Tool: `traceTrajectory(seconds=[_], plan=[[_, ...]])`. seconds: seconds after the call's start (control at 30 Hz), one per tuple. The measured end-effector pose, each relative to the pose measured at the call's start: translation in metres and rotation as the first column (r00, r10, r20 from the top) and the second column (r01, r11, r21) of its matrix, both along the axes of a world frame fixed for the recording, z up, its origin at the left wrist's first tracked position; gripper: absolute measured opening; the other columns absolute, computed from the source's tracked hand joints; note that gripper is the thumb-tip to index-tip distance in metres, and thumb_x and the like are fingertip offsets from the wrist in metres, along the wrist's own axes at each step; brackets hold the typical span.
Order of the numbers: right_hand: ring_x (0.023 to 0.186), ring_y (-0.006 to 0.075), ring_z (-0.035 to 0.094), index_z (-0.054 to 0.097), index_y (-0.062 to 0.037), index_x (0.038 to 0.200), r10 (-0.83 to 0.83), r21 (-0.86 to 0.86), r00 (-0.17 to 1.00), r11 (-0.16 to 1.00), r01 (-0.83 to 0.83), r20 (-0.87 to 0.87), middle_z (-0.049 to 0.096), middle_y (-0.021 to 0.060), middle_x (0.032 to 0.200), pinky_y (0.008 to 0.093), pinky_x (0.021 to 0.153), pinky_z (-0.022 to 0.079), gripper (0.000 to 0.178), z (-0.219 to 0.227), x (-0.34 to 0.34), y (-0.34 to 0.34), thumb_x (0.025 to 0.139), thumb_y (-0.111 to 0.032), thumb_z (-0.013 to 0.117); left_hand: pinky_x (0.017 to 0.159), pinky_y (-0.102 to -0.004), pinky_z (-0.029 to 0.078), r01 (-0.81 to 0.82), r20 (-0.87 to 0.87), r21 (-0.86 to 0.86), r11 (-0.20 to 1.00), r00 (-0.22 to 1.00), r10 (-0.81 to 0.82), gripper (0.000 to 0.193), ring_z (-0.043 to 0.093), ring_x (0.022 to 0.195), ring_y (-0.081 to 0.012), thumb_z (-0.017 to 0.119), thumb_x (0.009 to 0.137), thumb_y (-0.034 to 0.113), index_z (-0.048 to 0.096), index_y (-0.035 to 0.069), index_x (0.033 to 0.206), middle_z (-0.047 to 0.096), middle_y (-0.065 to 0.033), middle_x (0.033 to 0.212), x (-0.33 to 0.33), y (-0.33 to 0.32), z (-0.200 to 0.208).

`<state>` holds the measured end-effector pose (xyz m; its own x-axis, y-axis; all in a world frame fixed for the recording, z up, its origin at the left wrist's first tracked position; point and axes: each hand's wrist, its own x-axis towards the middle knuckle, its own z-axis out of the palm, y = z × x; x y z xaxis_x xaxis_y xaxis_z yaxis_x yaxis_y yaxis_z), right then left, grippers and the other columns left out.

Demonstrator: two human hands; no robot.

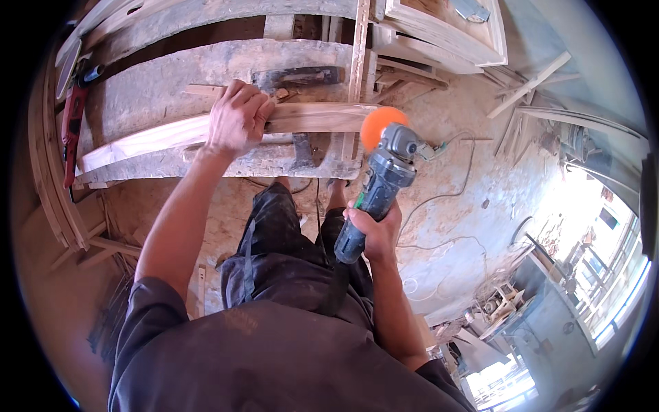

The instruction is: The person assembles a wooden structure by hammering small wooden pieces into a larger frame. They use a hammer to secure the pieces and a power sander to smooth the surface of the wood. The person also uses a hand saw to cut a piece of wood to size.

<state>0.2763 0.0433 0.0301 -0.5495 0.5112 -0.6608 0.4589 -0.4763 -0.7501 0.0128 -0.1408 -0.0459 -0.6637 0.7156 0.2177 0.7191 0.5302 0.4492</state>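
Note:
My left hand (237,118) presses down on a long pale wooden board (158,136) that lies across a dusty workbench (165,82). My right hand (374,230) grips the dark body of an angle grinder (379,187), which points up toward the board's right end. Its orange sanding disc (382,125) sits at the end of the board, touching or just off it. The grinder's cord trails over the floor to the right.
A red tool (72,127) lies at the bench's left edge. A dark flat tool (296,77) rests behind the board. Wooden frames (446,34) and loose slats (528,86) stand at the back right. Sawdust and cables cover the floor (467,206); curved wooden pieces (51,185) lean left.

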Motion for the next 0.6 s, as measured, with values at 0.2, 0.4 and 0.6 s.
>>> traceTrajectory(seconds=[0.2, 0.4, 0.6], plan=[[0.078, 0.0130, 0.065, 0.061, 0.0006, 0.109, 0.191, 0.146, 0.979, 0.969, -0.199, 0.064, 0.068, 0.0055, 0.091, 0.0302, 0.073, 0.054, 0.040, -0.006, -0.012, 0.006, 0.074, -0.008, 0.079, 0.086, -0.0370, 0.052, -0.333, 0.790, 0.081, 0.939, 0.596, 0.144, 0.016, 0.067, 0.093, -0.0243, 0.070, 0.091, 0.014, 0.071, 0.000, 0.098, 0.071, -0.0130, 0.097, 0.113, 0.060, 0.061], [0.092, 0.0126, 0.065, 0.065, 0.0008, 0.111, 0.179, 0.088, 0.981, 0.979, -0.185, 0.070, 0.069, 0.0052, 0.101, 0.0306, 0.081, 0.053, 0.042, 0.003, -0.018, 0.013, 0.073, -0.008, 0.080, 0.087, -0.0336, 0.052, -0.387, 0.967, 0.033, 0.921, -0.222, -0.128, 0.043, 0.063, 0.090, -0.0145, 0.083, 0.086, 0.032, 0.070, -0.002, 0.109, 0.070, -0.0069, 0.096, 0.145, 0.111, 0.065], [0.091, 0.0131, 0.065, 0.066, 0.0023, 0.109, 0.172, 0.102, 0.984, 0.979, -0.177, 0.055, 0.068, 0.0048, 0.101, 0.0307, 0.081, 0.053, 0.040, 0.007, -0.019, 0.020, 0.071, -0.004, 0.079, 0.085, -0.0335, 0.053, -0.359, 0.962, 0.004, 0.933, -0.255, -0.102, 0.040, 0.064, 0.088, -0.0138, 0.084, 0.082, 0.025, 0.071, -0.004, 0.107, 0.072, -0.0088, 0.095, 0.143, 0.122, 0.064]])
